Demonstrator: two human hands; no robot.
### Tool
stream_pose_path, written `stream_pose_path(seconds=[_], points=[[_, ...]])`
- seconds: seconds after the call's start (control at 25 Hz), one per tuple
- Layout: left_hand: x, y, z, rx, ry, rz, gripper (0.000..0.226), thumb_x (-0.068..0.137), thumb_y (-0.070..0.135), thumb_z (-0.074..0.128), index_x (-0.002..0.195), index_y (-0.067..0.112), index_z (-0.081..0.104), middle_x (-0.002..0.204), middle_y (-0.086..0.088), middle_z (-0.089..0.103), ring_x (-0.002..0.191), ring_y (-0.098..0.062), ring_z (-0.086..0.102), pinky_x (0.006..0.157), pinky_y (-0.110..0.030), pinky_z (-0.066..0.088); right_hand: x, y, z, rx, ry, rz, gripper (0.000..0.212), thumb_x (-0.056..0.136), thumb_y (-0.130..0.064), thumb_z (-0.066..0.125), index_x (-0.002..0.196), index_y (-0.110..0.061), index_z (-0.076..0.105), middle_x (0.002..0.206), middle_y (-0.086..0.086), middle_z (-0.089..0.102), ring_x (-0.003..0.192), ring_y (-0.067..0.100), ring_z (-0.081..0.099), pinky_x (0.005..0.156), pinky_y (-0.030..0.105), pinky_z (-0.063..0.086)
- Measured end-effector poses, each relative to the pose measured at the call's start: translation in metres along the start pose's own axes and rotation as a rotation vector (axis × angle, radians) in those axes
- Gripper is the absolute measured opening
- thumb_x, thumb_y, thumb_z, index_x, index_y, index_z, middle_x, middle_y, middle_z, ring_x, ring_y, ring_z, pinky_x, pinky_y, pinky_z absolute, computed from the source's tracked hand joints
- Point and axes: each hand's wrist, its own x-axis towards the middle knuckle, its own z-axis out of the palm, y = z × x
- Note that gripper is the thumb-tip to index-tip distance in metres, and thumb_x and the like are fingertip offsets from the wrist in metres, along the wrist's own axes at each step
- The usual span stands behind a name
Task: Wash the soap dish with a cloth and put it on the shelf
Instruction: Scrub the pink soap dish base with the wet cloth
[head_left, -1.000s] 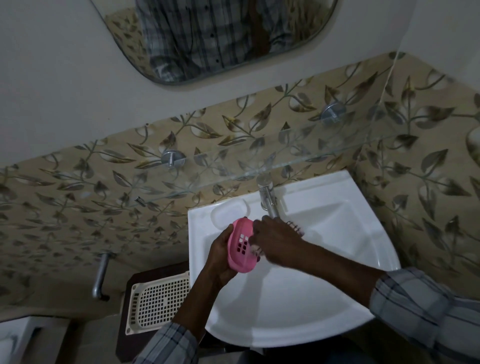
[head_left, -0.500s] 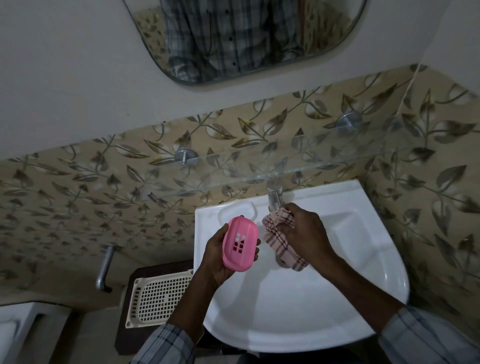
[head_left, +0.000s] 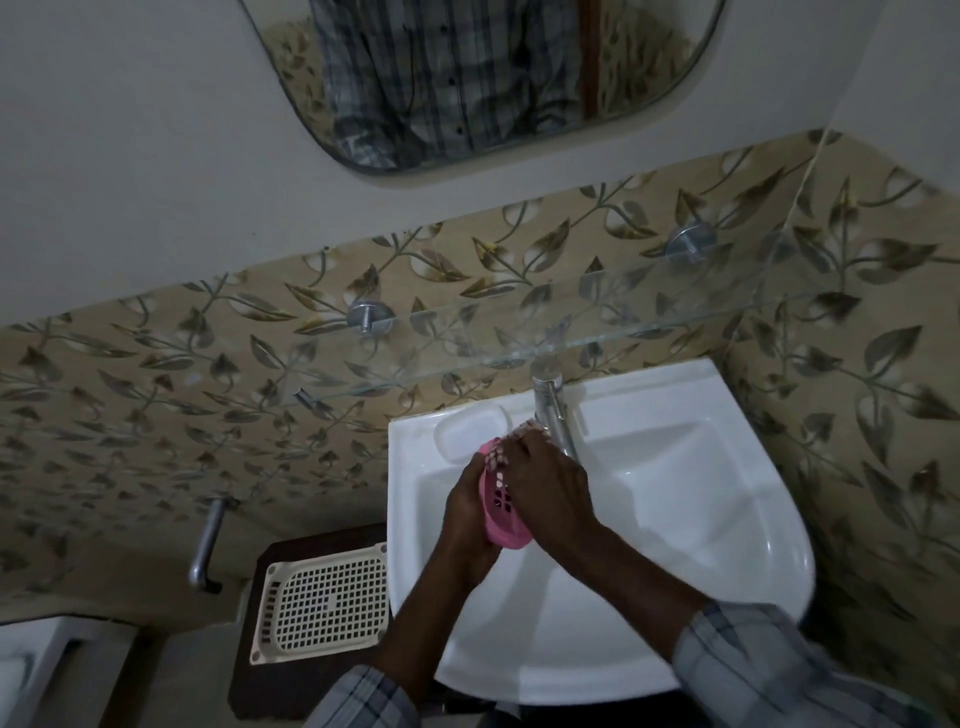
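Soap dish (head_left: 504, 525): pink plastic, slotted. I hold it on edge over the basin (head_left: 675, 519), toward the back left of the bowl, so drips fall into the basin. The slotted face is turned to my right, where the cloth can reach it.

Left hand (head_left: 465, 512): wrapped round the dish from its far side, fingers curled behind it as a backstop. The grip looks firm, which it needs to be, since wet plastic probably slides.

Right hand (head_left: 550, 493): closed over the checked cloth (head_left: 522, 430), pressing it against the dish's face. Only a fringe of cloth shows past my fingertips at the dish's top end. The rest is hidden under the palm. The two hands are together, with the dish sandwiched between them.

Tap (head_left: 555, 415): just behind my right knuckles. I cannot tell whether water is running. Working this close should make rinsing easy.

Stage, as I judge it: mid-scrub, with placing not yet begun.

Shelf (head_left: 597, 332): glass, on round metal brackets, on the wall right above the tap. Its front edge is hard to read in this dim light, so I should mind it on the lift.

Further out: a moulded soap recess (head_left: 475, 428) in the basin rim beside the dish, a cream perforated tray (head_left: 322, 603) low to the left, and the mirror (head_left: 467, 78) overhead.
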Motion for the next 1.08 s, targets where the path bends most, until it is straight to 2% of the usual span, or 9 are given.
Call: stream_pose_path(seconds=[0.12, 0.32, 0.4, 0.48, 0.6, 0.68, 0.84, 0.96, 1.08], points=[[0.002, -0.004, 0.005, 0.06, 0.035, 0.056, 0.041, 0.1, 0.041, 0.045, 0.114, 0.012, 0.07, 0.112, -0.014, 0.075, 0.098, -0.024, 0.074, 0.077, -0.032, 0.059, 0.011, -0.015, 0.006, 0.307, 0.005, 0.235, 0.02, 0.086, -0.02, 0.071, 0.102, -0.009, 0.072, 0.106, 0.01, 0.071, 0.1, 0.024, 0.068, 0.085, 0.032, 0.054], [-0.002, 0.021, -0.025, -0.013, -0.074, -0.117, 0.047, 0.099, 0.041, 0.041, 0.116, 0.005, 0.066, 0.102, -0.022, 0.073, 0.09, -0.037, 0.065, 0.076, -0.046, 0.055, 0.017, 0.04, -0.021, 0.394, -0.532, -0.442, 0.036, 0.096, -0.021, 0.058, 0.131, -0.023, 0.062, 0.139, 0.001, 0.057, 0.125, 0.016, 0.053, 0.101, 0.031, 0.047], [-0.004, 0.02, -0.025, -0.067, -0.11, -0.171, 0.054, 0.095, 0.045, 0.045, 0.116, 0.0, 0.066, 0.105, -0.027, 0.069, 0.087, -0.04, 0.065, 0.074, -0.047, 0.058, 0.023, 0.052, -0.035, 0.587, -0.513, -0.259, 0.032, 0.088, -0.022, 0.069, 0.12, -0.023, 0.068, 0.118, 0.002, 0.069, 0.104, 0.013, 0.064, 0.088, 0.03, 0.054], [-0.003, 0.019, -0.031, -0.113, -0.138, -0.197, 0.064, 0.09, 0.048, 0.048, 0.121, -0.006, 0.063, 0.11, -0.031, 0.064, 0.088, -0.042, 0.064, 0.076, -0.046, 0.058, 0.024, 0.062, -0.044, 0.702, -0.285, 0.169, 0.031, 0.078, -0.024, 0.08, 0.105, -0.022, 0.064, 0.093, 0.001, 0.074, 0.08, 0.014, 0.068, 0.069, 0.029, 0.055], [-0.002, 0.025, -0.04, -0.157, -0.193, -0.224, 0.069, 0.093, 0.05, 0.043, 0.13, -0.007, 0.055, 0.117, -0.033, 0.059, 0.092, -0.042, 0.062, 0.08, -0.045, 0.057, 0.017, 0.067, -0.049, 0.692, -0.004, 0.478, 0.023, 0.074, -0.019, 0.079, 0.092, -0.023, 0.064, 0.079, -0.012, 0.07, 0.074, 0.012, 0.068, 0.063, 0.018, 0.05], [0.0, 0.022, -0.04, -0.161, -0.229, -0.251, 0.065, 0.097, 0.049, 0.039, 0.128, -0.005, 0.059, 0.115, -0.031, 0.062, 0.091, -0.041, 0.064, 0.081, -0.046, 0.056, 0.009, 0.042, -0.047, 0.799, -0.002, 0.322, 0.027, 0.076, -0.013, 0.077, 0.097, -0.025, 0.066, 0.084, -0.022, 0.068, 0.078, 0.0, 0.066, 0.067, 0.007, 0.047], [-0.006, 0.02, -0.029, -0.216, -0.236, -0.229, 0.048, 0.092, 0.033, 0.047, 0.123, 0.0, 0.062, 0.112, -0.023, 0.069, 0.095, -0.035, 0.069, 0.086, -0.044, 0.057, -0.018, 0.02, -0.02, 0.486, -0.286, -0.314, 0.053, 0.084, -0.031, 0.072, 0.131, -0.012, 0.057, 0.132, 0.009, 0.058, 0.125, 0.027, 0.049, 0.108, 0.036, 0.039], [-0.015, 0.031, -0.03, -0.221, -0.32, -0.267, 0.048, 0.089, 0.029, 0.052, 0.123, -0.003, 0.064, 0.115, -0.025, 0.068, 0.098, -0.036, 0.068, 0.094, -0.044, 0.053, -0.009, 0.062, -0.022, 0.356, -0.399, -0.64, 0.084, 0.08, -0.055, 0.069, 0.149, -0.019, 0.038, 0.152, 0.007, 0.039, 0.145, 0.028, 0.026, 0.12, 0.044, 0.019], [-0.016, 0.033, -0.03, -0.213, -0.376, -0.318, 0.049, 0.088, 0.027, 0.057, 0.127, -0.003, 0.059, 0.115, -0.025, 0.067, 0.098, -0.036, 0.067, 0.093, -0.044, 0.054, -0.015, 0.068, -0.01, 0.11, -0.217, -0.849, 0.072, 0.085, -0.042, 0.068, 0.148, -0.018, 0.042, 0.151, 0.012, 0.042, 0.145, 0.028, 0.032, 0.117, 0.055, 0.025]])
